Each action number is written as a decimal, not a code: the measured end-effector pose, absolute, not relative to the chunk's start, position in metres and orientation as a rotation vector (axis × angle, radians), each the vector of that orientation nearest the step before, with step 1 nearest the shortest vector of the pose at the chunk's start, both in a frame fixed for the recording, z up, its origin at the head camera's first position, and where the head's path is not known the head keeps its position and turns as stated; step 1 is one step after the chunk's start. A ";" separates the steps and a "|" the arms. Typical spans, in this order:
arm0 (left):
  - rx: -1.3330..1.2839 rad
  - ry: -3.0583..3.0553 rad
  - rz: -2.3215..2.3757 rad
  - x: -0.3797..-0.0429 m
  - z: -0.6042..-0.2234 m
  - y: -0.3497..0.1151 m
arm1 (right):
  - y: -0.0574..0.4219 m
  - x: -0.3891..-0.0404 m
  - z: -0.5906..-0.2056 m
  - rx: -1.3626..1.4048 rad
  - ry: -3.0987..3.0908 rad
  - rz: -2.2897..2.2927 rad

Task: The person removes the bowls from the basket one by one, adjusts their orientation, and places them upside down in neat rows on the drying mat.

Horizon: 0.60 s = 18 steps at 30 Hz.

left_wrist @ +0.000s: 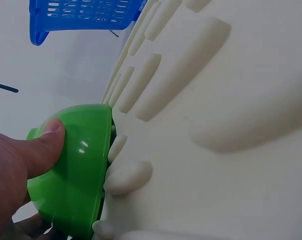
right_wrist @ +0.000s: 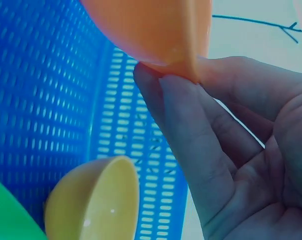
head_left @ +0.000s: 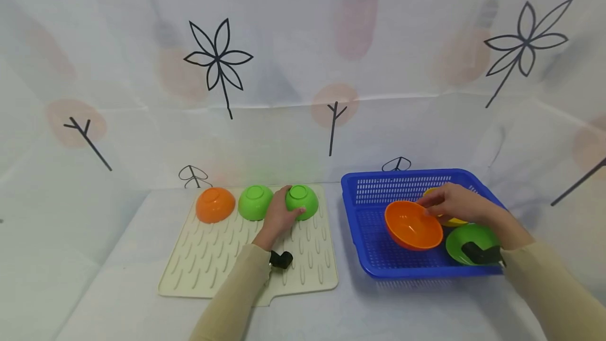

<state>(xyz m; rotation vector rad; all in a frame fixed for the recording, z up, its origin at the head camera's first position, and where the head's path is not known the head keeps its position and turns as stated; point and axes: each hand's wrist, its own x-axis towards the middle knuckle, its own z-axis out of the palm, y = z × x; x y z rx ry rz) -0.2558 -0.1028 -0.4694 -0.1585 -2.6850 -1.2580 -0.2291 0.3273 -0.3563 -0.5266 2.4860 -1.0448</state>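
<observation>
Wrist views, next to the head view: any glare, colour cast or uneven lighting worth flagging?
Head view: bright, fairly even light, soft shadow below the blue basket; left wrist view: dimmer, with small white glints on the green bowl; right wrist view: cooler, bluish cast over the right hand, tiny glints on the yellow bowl.

I run head cam wide, fwd/down; L wrist cam close on green bowl, R wrist cam close on orange bowl; all 3 share blue bskt.
</observation>
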 end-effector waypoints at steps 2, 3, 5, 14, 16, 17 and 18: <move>-0.156 -2.682 -1.272 -0.256 -0.470 -0.103 | 0.324 -0.226 -0.354 -0.532 2.506 -1.048; -0.152 -2.679 -1.280 -0.256 -0.470 -0.103 | 0.322 -0.225 -0.353 -0.532 2.519 -1.047; -0.140 -2.677 -1.297 -0.257 -0.471 -0.103 | 0.318 -0.221 -0.351 -0.522 2.545 -1.052; -0.073 -2.686 -1.367 -0.258 -0.471 -0.107 | 0.292 -0.202 -0.341 -0.443 2.643 -1.077; -0.080 -2.689 -1.355 -0.258 -0.471 -0.107 | 0.284 -0.197 -0.339 -0.425 2.677 -1.058; -0.087 -2.689 -1.349 -0.259 -0.470 -0.107 | 0.281 -0.195 -0.338 -0.413 2.697 -1.039; -0.097 -2.687 -1.344 -0.259 -0.470 -0.106 | 0.277 -0.192 -0.338 -0.408 2.719 -1.021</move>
